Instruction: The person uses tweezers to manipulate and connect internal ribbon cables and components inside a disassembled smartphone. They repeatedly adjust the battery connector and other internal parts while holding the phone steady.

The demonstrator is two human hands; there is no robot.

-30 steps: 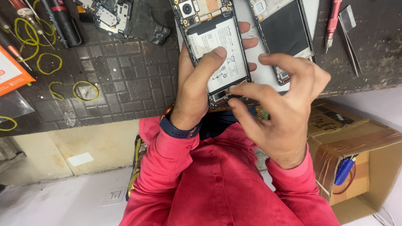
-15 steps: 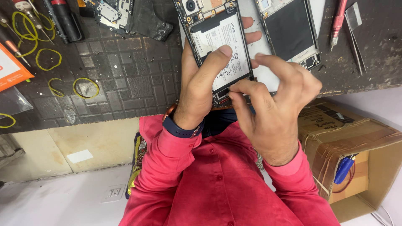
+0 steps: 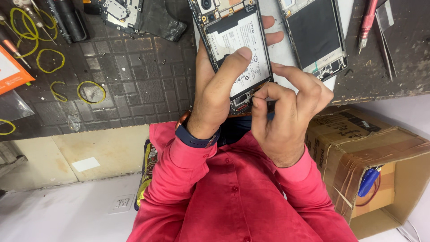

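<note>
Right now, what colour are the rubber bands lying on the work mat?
Yellow. The rubber bands show clearly against the dark mat in the head view.

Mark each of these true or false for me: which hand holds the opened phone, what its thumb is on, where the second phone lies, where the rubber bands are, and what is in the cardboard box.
1. The left hand holds the opened phone. True.
2. Its thumb presses on a bare circuit board. False: the thumb rests on the phone's white battery.
3. The right hand works at the phone's lower edge with pinched fingertips. True.
4. The second opened phone lies inside the cardboard box. False: it lies on the bench, right of the held phone.
5. Yellow rubber bands lie on the dark mat. True.
</note>
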